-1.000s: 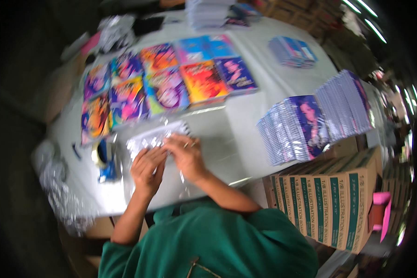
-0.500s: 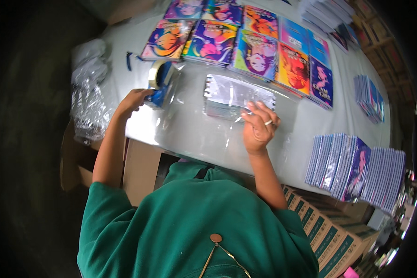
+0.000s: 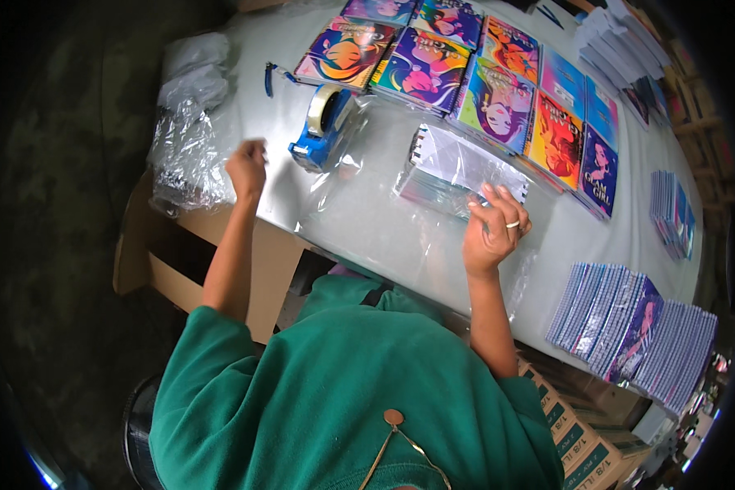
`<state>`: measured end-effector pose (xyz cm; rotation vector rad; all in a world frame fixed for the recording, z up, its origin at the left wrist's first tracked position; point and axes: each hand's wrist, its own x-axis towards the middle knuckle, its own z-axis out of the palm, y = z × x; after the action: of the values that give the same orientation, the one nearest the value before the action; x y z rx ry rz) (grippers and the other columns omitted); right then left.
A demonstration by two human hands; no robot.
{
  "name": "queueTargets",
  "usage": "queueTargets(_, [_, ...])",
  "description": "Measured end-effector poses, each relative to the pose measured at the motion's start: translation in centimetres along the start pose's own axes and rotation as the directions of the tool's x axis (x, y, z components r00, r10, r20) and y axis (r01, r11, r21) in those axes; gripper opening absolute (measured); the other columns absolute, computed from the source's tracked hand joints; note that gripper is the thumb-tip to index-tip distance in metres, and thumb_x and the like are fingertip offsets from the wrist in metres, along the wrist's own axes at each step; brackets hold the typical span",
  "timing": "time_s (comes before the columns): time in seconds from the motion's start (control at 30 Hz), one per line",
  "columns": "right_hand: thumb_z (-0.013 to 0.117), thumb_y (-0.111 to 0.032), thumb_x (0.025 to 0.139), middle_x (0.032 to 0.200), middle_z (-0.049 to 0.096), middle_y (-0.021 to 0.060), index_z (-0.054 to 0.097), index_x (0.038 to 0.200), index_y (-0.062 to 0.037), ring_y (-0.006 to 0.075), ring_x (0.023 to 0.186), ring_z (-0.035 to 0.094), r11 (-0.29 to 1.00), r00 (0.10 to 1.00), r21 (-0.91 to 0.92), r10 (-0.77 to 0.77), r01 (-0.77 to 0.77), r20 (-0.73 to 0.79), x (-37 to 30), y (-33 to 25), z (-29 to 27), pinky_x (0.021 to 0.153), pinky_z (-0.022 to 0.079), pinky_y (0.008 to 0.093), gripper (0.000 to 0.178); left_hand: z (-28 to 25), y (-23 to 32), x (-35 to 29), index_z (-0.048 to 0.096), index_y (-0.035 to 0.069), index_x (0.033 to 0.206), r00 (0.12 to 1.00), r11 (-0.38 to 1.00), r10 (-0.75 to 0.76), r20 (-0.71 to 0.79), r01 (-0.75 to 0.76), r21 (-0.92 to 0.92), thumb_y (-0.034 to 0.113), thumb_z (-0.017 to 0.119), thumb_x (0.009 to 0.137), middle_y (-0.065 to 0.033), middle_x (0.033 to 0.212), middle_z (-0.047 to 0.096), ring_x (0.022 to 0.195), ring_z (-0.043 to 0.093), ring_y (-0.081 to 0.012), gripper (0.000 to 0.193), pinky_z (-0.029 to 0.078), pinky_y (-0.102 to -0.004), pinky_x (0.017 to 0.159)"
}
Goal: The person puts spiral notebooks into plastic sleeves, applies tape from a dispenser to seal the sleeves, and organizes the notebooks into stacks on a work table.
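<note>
A stack of spiral notebooks (image 3: 457, 155), its top face white, lies under clear plastic film (image 3: 426, 224) in the middle of the table. My right hand (image 3: 498, 227), a ring on one finger, is curled at the stack's near right corner, closed on the film. To the left stands a blue tape dispenser (image 3: 312, 145) with a roll of clear tape (image 3: 328, 110). My left hand (image 3: 247, 170) is raised left of the dispenser, apart from it. Its fingers are pinched together; whatever they hold is too small to make out.
Colourful notebooks (image 3: 423, 69) lie in rows at the far side. Crumpled plastic bags (image 3: 189, 139) sit at the left edge. Notebook stacks (image 3: 604, 327) stand at the right, with white paper (image 3: 621, 45) beyond. Cartons (image 3: 584, 433) are below the table; a blue tool (image 3: 269, 79) lies far left.
My left hand has come off the tape dispenser and moved left, fingers pinched. My right hand stays at the wrapped stack. The whole view has shifted a little.
</note>
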<state>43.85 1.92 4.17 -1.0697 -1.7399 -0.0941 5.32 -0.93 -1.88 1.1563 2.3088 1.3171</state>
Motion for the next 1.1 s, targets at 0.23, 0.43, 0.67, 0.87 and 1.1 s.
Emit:
queueTargets(0.23, [0.072, -0.002, 0.062, 0.097, 0.065, -0.0056, 0.061, 0.073, -0.0182, 0.0162, 0.099, 0.057, 1.0, 1.0, 0.007, 0.002, -0.002, 0.013, 0.3, 0.0, -0.1, 0.084, 0.034, 0.0309, 0.023, 4.4, 23.6, -13.1, 0.06, -0.001, 0.064, 0.698, 0.678, 0.1, 0.71, 0.474, -0.562, 0.029, 0.061, 0.086, -0.0094, 0.059, 0.061, 0.042, 0.052, -0.0088, 0.037, 0.039, -0.0211, 0.037])
queueTargets(0.43, [0.065, -0.001, 0.066, 0.118, 0.057, -0.0035, 0.065, 0.104, -0.0179, 0.0161, 0.101, 0.052, 0.995, 0.98, -0.093, 0.039, -0.021, 0.194, 0.7, -0.8, -1.5, 0.081, 0.034, 0.0311, 0.041, 8.1, 20.3, -16.2, 0.055, 0.004, 0.055, 0.631, 0.768, -0.09, 0.771, 0.537, -0.35, 0.036, 0.067, 0.082, -0.0051, 0.056, 0.058, 0.04, 0.047, -0.0055, 0.043, 0.034, -0.0199, 0.035])
queueTargets(0.67, [0.071, -0.028, 0.062, 0.138, 0.04, 0.0074, 0.058, 0.117, -0.0121, 0.0299, 0.118, 0.04, 0.985, 0.812, -0.17, 0.07, 0.036, 0.579, 4.3, -2.5, -4.9, 0.094, 0.031, 0.0417, 0.059, 12.1, 13.2, -14.8, 0.056, 0.002, 0.053, 0.83, 0.981, -0.171, 0.531, 0.194, 0.012, 0.037, 0.076, 0.071, -0.0059, 0.052, 0.057, 0.044, 0.051, -0.0138, 0.044, 0.04, -0.0296, 0.045])
queueTargets(0.87, [0.071, -0.013, 0.061, 0.113, 0.054, 0.0173, 0.044, 0.121, -0.0037, 0.0333, 0.113, 0.046, 0.993, 0.845, -0.076, 0.118, -0.092, 0.521, 5.1, -1.8, -0.2, 0.1, 0.026, 0.0406, 0.067, 12.2, 7.5, -11.4, 0.056, -0.001, 0.098, 0.818, 0.944, 0.324, 0.476, -0.252, -0.211, 0.024, 0.08, 0.066, -0.0164, 0.091, 0.058, 0.086, 0.058, -0.0263, 0.047, 0.046, -0.0351, 0.071])
queueTargets(1.1, [0.073, -0.01, 0.06, 0.113, 0.051, 0.0143, 0.042, 0.128, -0.0037, 0.0287, 0.108, 0.047, 0.925, 0.83, 0.075, 0.296, -0.373, 0.472, 7.7, -2.4, -13.0, 0.091, 0.031, 0.0397, 0.075, 8.8, 21.7, -6.2, 0.056, -0.005, 0.109, 0.183, 0.928, 0.344, 0.921, -0.218, -0.303, 0.01, 0.085, 0.053, -0.0105, 0.104, 0.062, 0.097, 0.056, -0.0197, 0.065, 0.043, -0.0343, 0.089])
